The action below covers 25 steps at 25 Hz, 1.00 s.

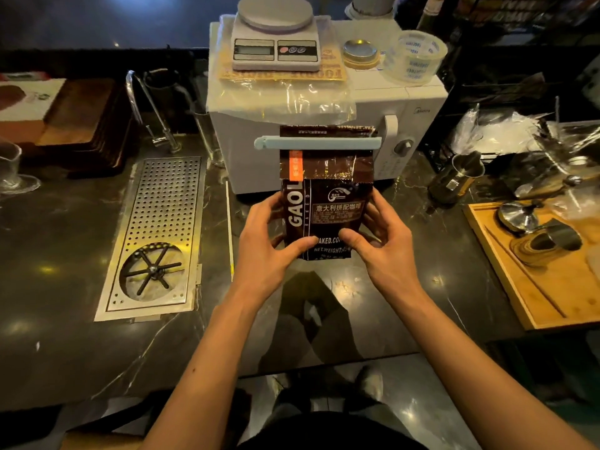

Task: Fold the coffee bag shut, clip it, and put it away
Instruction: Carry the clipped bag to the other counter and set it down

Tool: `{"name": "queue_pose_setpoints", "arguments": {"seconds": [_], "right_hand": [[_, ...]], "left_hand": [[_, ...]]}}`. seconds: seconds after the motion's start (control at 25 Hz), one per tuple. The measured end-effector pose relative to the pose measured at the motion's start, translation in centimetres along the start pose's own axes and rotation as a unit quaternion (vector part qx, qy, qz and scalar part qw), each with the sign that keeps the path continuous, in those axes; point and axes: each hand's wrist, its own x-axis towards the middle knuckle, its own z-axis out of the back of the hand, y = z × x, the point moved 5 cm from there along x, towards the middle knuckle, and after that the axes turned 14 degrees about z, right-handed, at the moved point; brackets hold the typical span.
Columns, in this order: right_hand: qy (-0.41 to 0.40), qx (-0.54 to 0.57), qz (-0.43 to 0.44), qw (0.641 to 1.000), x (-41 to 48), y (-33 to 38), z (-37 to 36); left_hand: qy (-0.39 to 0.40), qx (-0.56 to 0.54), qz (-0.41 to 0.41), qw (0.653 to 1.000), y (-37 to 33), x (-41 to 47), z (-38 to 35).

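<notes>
A dark brown coffee bag [328, 196] with white lettering stands upright at the middle of the dark counter, in front of a white microwave [373, 102]. A long pale blue clip [318, 142] is clamped across its flattened top, sticking out past both sides. My left hand [271, 235] grips the bag's lower left side with the thumb on the front. My right hand [378, 235] holds the lower right side the same way.
A perforated steel drain tray [156, 235] is set into the counter at left. A kitchen scale [276, 37], a tin and a tape roll [417, 55] sit on the microwave. A wooden tray [532, 271] with metal coffee tools lies at right, and a dark pitcher [454, 180] behind it.
</notes>
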Motion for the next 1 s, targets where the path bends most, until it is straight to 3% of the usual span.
{"name": "queue_pose_setpoints", "arguments": {"seconds": [0.32, 0.6, 0.84, 1.0], "right_hand": [[-0.056, -0.017, 0.03, 0.998, -5.3, 3.9, 6.1], [-0.165, -0.057, 0.053, 0.983, -16.1, 7.5, 19.2], [-0.309, -0.122, 0.034, 0.943, -30.1, 10.9, 31.4], [-0.415, -0.161, 0.022, 0.895, -39.3, 13.7, 37.5]], "left_hand": [[0.038, 0.017, -0.067, 0.997, -3.7, -5.5, -4.2], [0.136, 0.028, -0.129, 0.982, -7.9, -15.0, -15.9], [0.265, 0.042, -0.185, 0.945, -10.9, -26.2, -28.8], [0.363, 0.066, -0.232, 0.9, -12.4, -33.6, -36.4]]}}
